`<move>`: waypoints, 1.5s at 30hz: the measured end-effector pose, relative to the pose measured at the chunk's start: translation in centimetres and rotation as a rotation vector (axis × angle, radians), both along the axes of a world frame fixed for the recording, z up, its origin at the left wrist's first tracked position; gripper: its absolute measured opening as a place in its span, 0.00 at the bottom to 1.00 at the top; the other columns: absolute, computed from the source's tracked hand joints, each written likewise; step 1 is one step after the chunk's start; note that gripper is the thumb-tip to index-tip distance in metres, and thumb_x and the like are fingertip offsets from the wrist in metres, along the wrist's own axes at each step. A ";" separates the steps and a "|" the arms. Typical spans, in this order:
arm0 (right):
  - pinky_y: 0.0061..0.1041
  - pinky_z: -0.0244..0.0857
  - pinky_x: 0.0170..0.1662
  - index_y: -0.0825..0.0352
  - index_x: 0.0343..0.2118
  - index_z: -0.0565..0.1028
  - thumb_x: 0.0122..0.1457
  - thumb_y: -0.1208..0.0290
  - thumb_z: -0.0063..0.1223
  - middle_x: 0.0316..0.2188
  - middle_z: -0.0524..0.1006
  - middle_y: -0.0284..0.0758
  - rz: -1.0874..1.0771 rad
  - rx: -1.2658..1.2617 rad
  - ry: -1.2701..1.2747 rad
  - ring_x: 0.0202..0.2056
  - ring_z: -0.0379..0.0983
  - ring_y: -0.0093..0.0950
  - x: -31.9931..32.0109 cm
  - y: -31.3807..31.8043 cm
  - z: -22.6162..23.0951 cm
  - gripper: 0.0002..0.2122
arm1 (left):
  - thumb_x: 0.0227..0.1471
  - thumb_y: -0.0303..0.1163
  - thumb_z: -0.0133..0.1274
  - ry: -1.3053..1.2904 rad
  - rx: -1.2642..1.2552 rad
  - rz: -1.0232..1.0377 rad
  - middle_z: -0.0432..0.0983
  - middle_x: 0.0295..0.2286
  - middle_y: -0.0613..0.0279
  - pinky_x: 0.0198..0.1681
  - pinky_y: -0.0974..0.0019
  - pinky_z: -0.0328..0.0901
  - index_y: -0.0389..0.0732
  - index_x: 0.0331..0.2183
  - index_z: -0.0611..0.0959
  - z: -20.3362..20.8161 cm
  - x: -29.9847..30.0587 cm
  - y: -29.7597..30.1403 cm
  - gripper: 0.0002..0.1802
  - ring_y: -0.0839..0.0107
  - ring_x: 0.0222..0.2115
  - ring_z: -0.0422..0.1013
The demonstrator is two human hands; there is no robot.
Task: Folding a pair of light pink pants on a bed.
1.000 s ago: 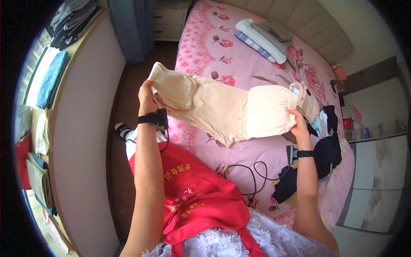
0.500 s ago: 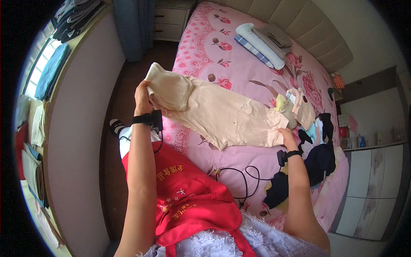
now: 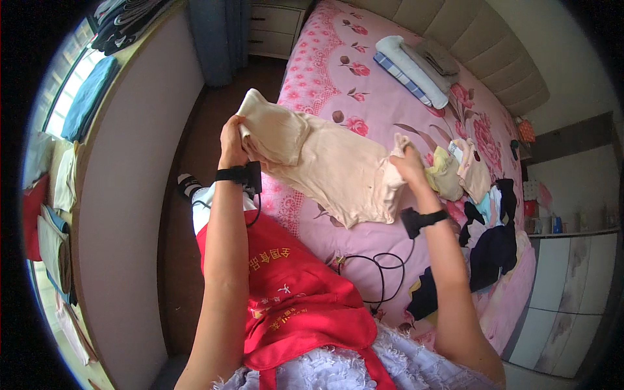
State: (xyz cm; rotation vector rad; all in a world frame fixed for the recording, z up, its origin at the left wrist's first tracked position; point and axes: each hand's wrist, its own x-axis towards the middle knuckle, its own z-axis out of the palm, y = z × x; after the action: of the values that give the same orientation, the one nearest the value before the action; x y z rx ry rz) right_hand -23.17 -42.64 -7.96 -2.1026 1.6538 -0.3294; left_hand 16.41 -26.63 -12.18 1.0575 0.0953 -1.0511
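Note:
A pale cream garment [image 3: 338, 164] hangs stretched between my hands above the pink bed; whether it is a top or trousers I cannot tell. My left hand [image 3: 233, 143] grips its left end, where a lighter section [image 3: 276, 133] lies doubled over. My right hand [image 3: 408, 165] is closed on the other end, with bunched cloth poking up above the fingers. The lower edge droops in creases toward the bed. Black straps with small dark boxes sit on both wrists, and a black cable [image 3: 390, 260] curls on the bed beside my right forearm.
The flowered bedspread [image 3: 318, 78] covers the bed. Folded towels and cloths [image 3: 416, 68] lie near the headboard. A loose heap of clothes [image 3: 491, 250] is at the right edge, with small light garments [image 3: 448, 175] beyond it. Folded clothes [image 3: 91, 97] line the ledge at left.
My right hand has moved left and up, bringing its end of the garment inward and bunching it. The left hand keeps its hold. The view has shifted slightly.

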 end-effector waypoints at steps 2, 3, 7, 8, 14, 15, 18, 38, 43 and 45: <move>0.34 0.64 0.50 0.73 0.46 0.71 0.44 0.66 0.57 0.42 0.75 0.49 -0.010 -0.010 -0.018 0.45 0.73 0.43 3.6 1.2 -1.8 0.25 | 0.48 0.35 0.49 0.007 -0.033 0.050 0.69 0.24 0.61 0.24 0.67 0.66 0.38 0.31 0.75 1.1 -1.2 -0.1 0.10 0.68 0.21 0.67; 0.35 0.64 0.50 0.72 0.46 0.71 0.44 0.66 0.56 0.42 0.75 0.50 -0.003 0.021 -0.027 0.46 0.72 0.44 6.2 2.5 -2.0 0.25 | 0.48 0.35 0.49 -0.035 -0.021 0.057 0.69 0.24 0.62 0.23 0.67 0.65 0.38 0.31 0.75 0.6 -0.6 0.5 0.10 0.69 0.21 0.66; 0.39 0.64 0.50 0.73 0.48 0.67 0.46 0.67 0.53 0.42 0.74 0.53 -0.004 0.026 -0.005 0.46 0.72 0.47 11.0 4.5 -4.3 0.25 | 0.47 0.35 0.49 -0.052 -0.019 0.049 0.70 0.25 0.61 0.25 0.68 0.65 0.38 0.31 0.76 1.0 -1.3 0.1 0.11 0.70 0.23 0.67; 0.39 0.64 0.50 0.75 0.48 0.66 0.46 0.67 0.52 0.42 0.74 0.55 0.018 0.000 -0.039 0.45 0.72 0.47 11.9 4.9 -4.9 0.26 | 0.48 0.35 0.49 -0.059 -0.023 0.044 0.70 0.25 0.61 0.26 0.68 0.65 0.37 0.31 0.76 1.2 -1.3 0.3 0.11 0.70 0.23 0.67; 0.36 0.56 0.59 0.83 0.57 0.53 0.47 0.69 0.48 0.50 0.66 0.60 0.014 0.173 -0.066 0.54 0.64 0.48 14.9 5.7 -7.0 0.35 | 0.50 0.34 0.46 -0.116 -0.069 0.002 0.72 0.30 0.57 0.33 0.62 0.71 0.35 0.35 0.75 0.7 -0.8 0.4 0.13 0.64 0.29 0.71; 0.36 0.56 0.58 0.84 0.57 0.53 0.49 0.67 0.49 0.51 0.66 0.59 0.010 0.193 -0.055 0.53 0.64 0.47 14.9 6.0 -6.6 0.35 | 0.50 0.34 0.46 -0.114 -0.068 -0.001 0.72 0.30 0.57 0.33 0.62 0.71 0.35 0.35 0.75 0.8 -1.0 0.3 0.13 0.64 0.29 0.71; 0.34 0.58 0.56 0.81 0.58 0.54 0.51 0.64 0.51 0.49 0.68 0.57 -0.023 0.157 -0.322 0.53 0.66 0.44 14.6 5.6 -7.4 0.35 | 0.48 0.34 0.48 -0.070 -0.069 0.011 0.72 0.27 0.60 0.30 0.66 0.67 0.37 0.31 0.77 1.4 -1.7 -0.7 0.11 0.69 0.25 0.69; 0.50 0.35 0.64 0.56 0.63 0.56 0.57 0.45 0.45 0.65 0.49 0.39 0.288 -0.646 0.213 0.66 0.40 0.38 8.6 7.7 -7.7 0.34 | 0.50 0.35 0.47 -0.027 -0.222 -0.181 0.74 0.31 0.56 0.39 0.60 0.70 0.34 0.39 0.74 2.7 -2.5 1.3 0.16 0.62 0.31 0.72; 0.50 0.35 0.64 0.56 0.63 0.56 0.59 0.46 0.42 0.65 0.50 0.39 0.214 -0.340 0.164 0.66 0.39 0.37 1.5 4.8 -9.8 0.31 | 0.53 0.36 0.44 0.053 -0.222 -0.323 0.75 0.33 0.58 0.40 0.63 0.70 0.37 0.40 0.75 3.1 -4.9 -0.6 0.16 0.65 0.36 0.72; 0.52 0.35 0.63 0.56 0.62 0.58 0.60 0.48 0.41 0.64 0.51 0.39 0.205 -0.197 0.236 0.66 0.40 0.36 3.3 5.7 -7.1 0.29 | 0.53 0.35 0.44 0.000 -0.232 -0.359 0.75 0.35 0.55 0.43 0.61 0.69 0.35 0.44 0.73 2.8 -4.0 -0.7 0.18 0.63 0.38 0.72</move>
State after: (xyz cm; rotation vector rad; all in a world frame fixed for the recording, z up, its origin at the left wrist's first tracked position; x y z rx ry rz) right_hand -19.84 -36.94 -15.10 -2.5192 1.5652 -0.1905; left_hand 12.41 -27.36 -9.34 0.8808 -0.2198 -1.3490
